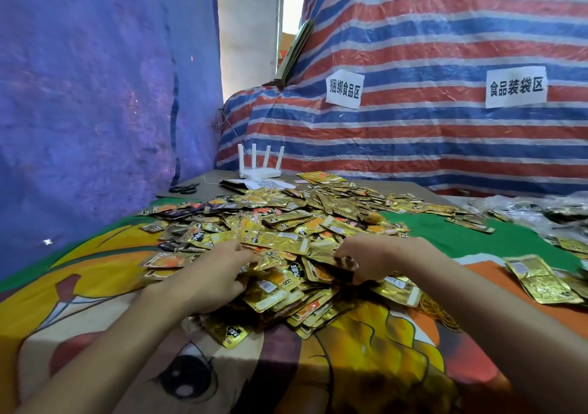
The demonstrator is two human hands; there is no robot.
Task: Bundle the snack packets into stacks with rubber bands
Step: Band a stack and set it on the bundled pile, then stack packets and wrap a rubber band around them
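Observation:
A wide heap of gold snack packets (286, 222) covers the middle of the table. My left hand (219, 273) lies on the near left side of the heap, its fingers curled down among the packets. My right hand (362, 261) is on the near right side, fingers bent and pinching a packet at the heap's edge. A loose pile of yellow rubber bands (440, 312) lies on the cloth just right of the heap, beside my right forearm. Several more gold packets (541, 281) lie flat at the right.
A cartoon-print cloth (95, 286) covers the table. At the back stand a white router (259, 167), black scissors (184, 188) and a printed paper (270, 184). Clear plastic bags (541, 210) pile at the far right. Tarpaulin walls close in behind and left.

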